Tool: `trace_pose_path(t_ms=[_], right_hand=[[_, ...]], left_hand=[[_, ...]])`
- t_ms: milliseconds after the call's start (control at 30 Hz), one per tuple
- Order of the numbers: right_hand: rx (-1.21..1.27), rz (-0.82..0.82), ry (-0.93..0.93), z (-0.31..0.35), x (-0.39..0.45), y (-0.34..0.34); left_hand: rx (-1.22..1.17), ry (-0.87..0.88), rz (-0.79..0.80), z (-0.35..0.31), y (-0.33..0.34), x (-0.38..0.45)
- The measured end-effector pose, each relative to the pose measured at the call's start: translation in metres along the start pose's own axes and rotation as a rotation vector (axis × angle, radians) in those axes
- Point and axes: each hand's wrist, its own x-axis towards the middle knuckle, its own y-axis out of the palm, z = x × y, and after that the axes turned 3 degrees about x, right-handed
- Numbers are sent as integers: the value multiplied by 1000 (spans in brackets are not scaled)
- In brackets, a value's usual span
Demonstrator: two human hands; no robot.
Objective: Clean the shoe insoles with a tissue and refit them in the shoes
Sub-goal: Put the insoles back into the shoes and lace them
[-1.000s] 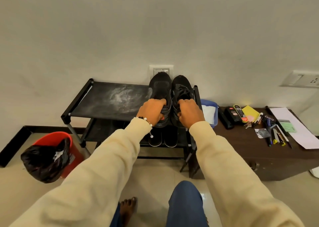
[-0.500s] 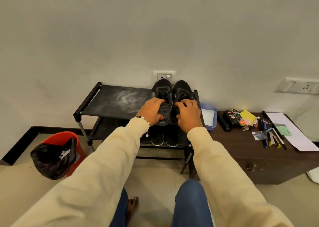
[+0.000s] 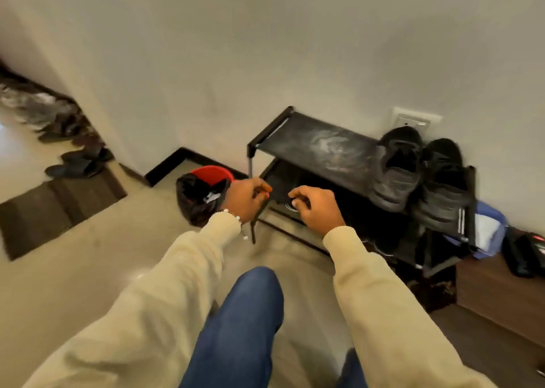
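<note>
Head view, frame blurred. Two black shoes stand side by side at the right end of the shoe rack's [image 3: 309, 148] top shelf, the left shoe [image 3: 396, 169] and the right shoe [image 3: 445, 187] touching along their inner sides, toes toward the wall and heel openings toward the person. Both hands hang in the air in front of the rack's left end, well apart from the shoes, which lie up and to the right of the fingers. The right hand [image 3: 317, 209] is the nearer to the pair; the left hand [image 3: 246, 200] hovers just beside the red bin [image 3: 211, 172] lined with a black bag. Each forearm reaches forward in a cream sleeve, palm down, wrist roughly level. Fingers of both hands are loosely curled with the tips drawn toward the thumb; no tissue or insole can be made out in either, though blur leaves a small pinched scrap unresolved. No insole lies outside the shoes, so the task appears complete or nearly so, as judged from the layout alone. A socket plate [image 3: 413, 119] sits on the wall behind the shoes
</note>
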Motion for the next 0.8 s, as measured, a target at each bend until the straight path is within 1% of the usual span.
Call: trace_pose_path(t_ms=[67, 167, 333, 400, 500, 567, 667, 733, 800], right_hand=[[2, 152, -6, 2, 16, 35], [-19, 384, -5, -2, 40, 102], [-26, 705, 20, -35, 63, 215], [-39, 813, 25, -52, 65, 261], [-78, 1014, 12, -78, 56, 340], [-113, 1152, -40, -95, 44, 383], [-170, 1317, -185, -125, 26, 446], [-248, 1390, -313, -139, 17, 472], [-345, 1434, -440, -151, 8, 493]], left_hand=[[42, -129, -11, 45, 0, -12], [106, -306, 21, 120, 16, -32], [114, -570, 102, 231, 60, -74], [129, -650, 150, 268, 77, -97], [180, -798, 263, 324, 111, -138], [199, -877, 327, 348, 134, -164], [242, -946, 459, 379, 176, -196], [312, -968, 552, 389, 197, -207], [368, -1008, 588, 398, 217, -213]])
